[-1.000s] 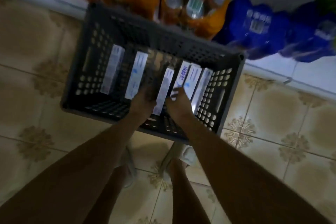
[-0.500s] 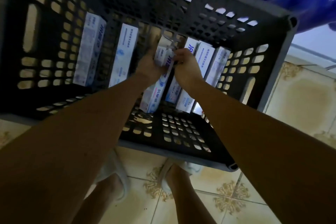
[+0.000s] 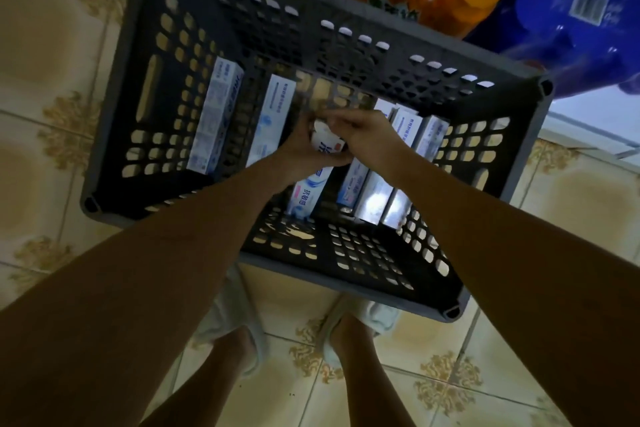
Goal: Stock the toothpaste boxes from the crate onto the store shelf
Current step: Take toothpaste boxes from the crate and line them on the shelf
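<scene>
Both my hands grip one white-and-blue cardboard toothpaste box [image 3: 313, 189] mid-floor in the dark grey perforated plastic crate [image 3: 512, 104], left hand [image 3: 300, 149] and right hand [image 3: 367, 139] clasped round its far end; I'd lift straight up, clear of the right-hand row.

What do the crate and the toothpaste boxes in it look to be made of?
Crate: looks like moulded grey plastic, matte, with perforated walls and floor. Toothpaste boxes: likely printed cardboard, slightly glossy; those at the right catch the light.
</scene>
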